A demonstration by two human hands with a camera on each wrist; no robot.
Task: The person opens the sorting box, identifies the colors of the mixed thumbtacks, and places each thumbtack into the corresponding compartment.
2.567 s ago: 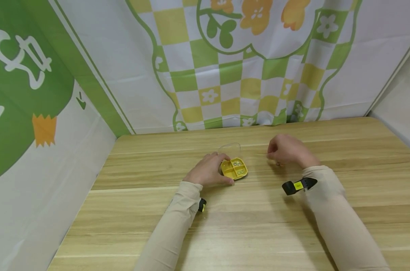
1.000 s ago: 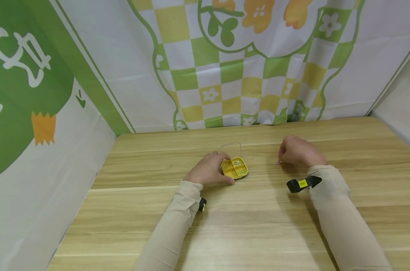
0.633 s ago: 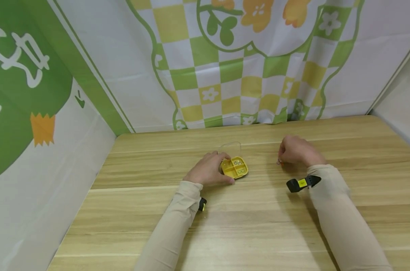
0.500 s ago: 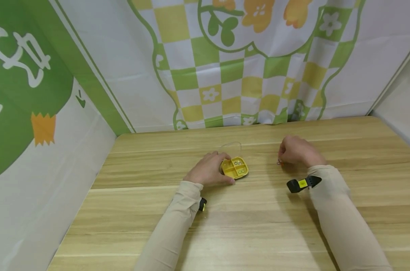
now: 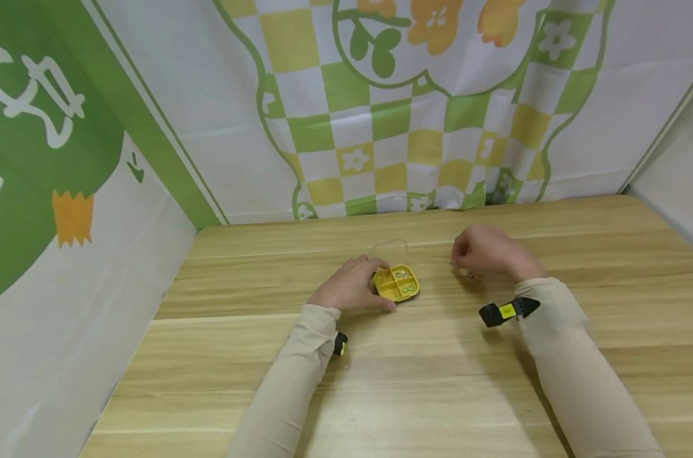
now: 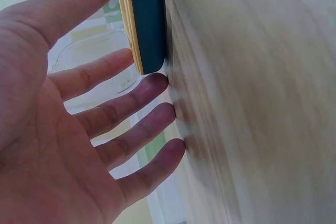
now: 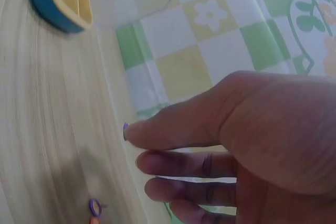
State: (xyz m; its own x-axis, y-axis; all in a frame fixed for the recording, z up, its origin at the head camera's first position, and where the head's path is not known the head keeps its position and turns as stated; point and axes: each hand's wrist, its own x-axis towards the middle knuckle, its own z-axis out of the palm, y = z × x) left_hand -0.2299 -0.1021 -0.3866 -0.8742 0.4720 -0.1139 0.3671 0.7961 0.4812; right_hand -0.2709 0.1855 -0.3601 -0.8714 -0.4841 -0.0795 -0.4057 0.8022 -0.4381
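A small yellow pill box [image 5: 386,292] with four compartments and a dark teal base [image 6: 148,22] sits on the table. Its clear lid [image 5: 406,253] is folded back behind it. Small ring-shaped pieces [image 5: 408,289] lie in the two right compartments. My left hand [image 5: 346,287] holds the box by its left side, thumb at the front and index finger at the back. To the right, my right hand [image 5: 486,252] pinches a tiny purple piece [image 7: 125,131], mostly hidden by the thumb. Beneath that hand a purple ring [image 7: 95,207] with an orange part [image 7: 94,220] lies on the table.
The wooden table [image 5: 403,394] meets a checked green, yellow and white curtain [image 5: 392,152] at the back. A green and white panel [image 5: 42,165] stands on the left, and a white wall [image 5: 675,152] on the right. Both wrists carry black camera straps [image 5: 509,310].
My right hand has moved slightly left over the last half second, carrying the tiny purple piece; the ring with the orange part stays on the table. My left hand keeps holding the pill box.
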